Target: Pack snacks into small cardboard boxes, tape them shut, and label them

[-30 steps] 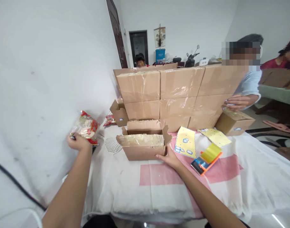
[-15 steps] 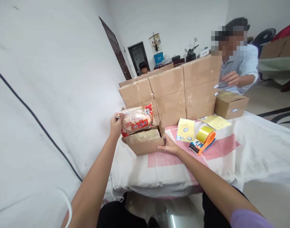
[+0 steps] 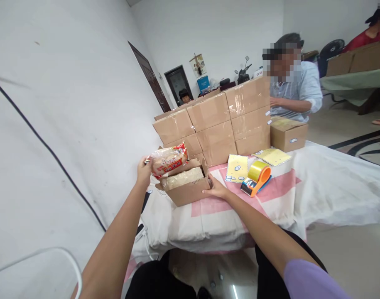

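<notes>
My left hand (image 3: 144, 171) is closed on the left end of a clear and red snack bag (image 3: 168, 162), holding it above the far left side of an open cardboard box (image 3: 190, 192). The box sits on the table close to the stacked cartons. Inside it lies a pale package in shiny wrapping (image 3: 182, 178). At the box's right end, my right hand (image 3: 216, 187) grips the wall, thumb on the front face and fingers around the corner. The bottom of the box's inside is hidden.
Stacked sealed cartons (image 3: 212, 124) form a wall behind the box. An orange tape dispenser (image 3: 258, 180) and yellow printed sheets (image 3: 237, 168) lie to the right. Another carton (image 3: 288, 135) stands near a person in a light blue shirt. A wall rises close on my left.
The snack bag has moved left relative to the box, baring more of the package inside. My right hand keeps its grip. The co-worker's raised hand has dropped behind the cartons. My view has shifted.
</notes>
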`<state>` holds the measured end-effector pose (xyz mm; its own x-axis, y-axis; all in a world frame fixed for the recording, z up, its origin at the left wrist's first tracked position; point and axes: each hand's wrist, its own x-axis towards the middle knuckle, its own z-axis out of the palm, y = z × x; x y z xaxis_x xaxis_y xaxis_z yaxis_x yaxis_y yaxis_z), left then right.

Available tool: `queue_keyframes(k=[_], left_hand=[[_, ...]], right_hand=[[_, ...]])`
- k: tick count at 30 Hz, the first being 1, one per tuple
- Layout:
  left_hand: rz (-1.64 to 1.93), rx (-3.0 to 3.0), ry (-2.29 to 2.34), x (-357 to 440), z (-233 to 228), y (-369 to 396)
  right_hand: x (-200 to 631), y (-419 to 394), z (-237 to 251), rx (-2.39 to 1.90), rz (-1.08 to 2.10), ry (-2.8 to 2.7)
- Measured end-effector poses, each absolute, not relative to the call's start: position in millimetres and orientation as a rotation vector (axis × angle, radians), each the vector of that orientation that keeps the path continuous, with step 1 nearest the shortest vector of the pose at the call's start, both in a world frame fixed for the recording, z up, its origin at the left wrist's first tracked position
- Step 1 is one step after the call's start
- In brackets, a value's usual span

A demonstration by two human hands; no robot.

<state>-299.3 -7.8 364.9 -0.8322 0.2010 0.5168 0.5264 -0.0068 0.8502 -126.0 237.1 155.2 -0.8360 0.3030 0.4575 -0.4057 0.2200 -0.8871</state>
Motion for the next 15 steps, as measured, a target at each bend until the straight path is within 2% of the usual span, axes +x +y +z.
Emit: queue_keyframes(k=[3,6,11,15], left_hand=[[-1.916,-0.733,-1.924,-297,367,-14],[-1.922,-0.711,-1.876,-296,363,-18],[-1.905,-0.617,-1.806,-285,341,-9],[-1.852,-0.501,-1.701,-265,325,4]], right_hand=[[-129,236,162,-0.051,1.569,-1.875],[-124,232,193,-0.249,1.202,-1.743],[-112,219,258,0.099,0.525,-2.206],[-112,211,271,0.094,0.368,-2.412]])
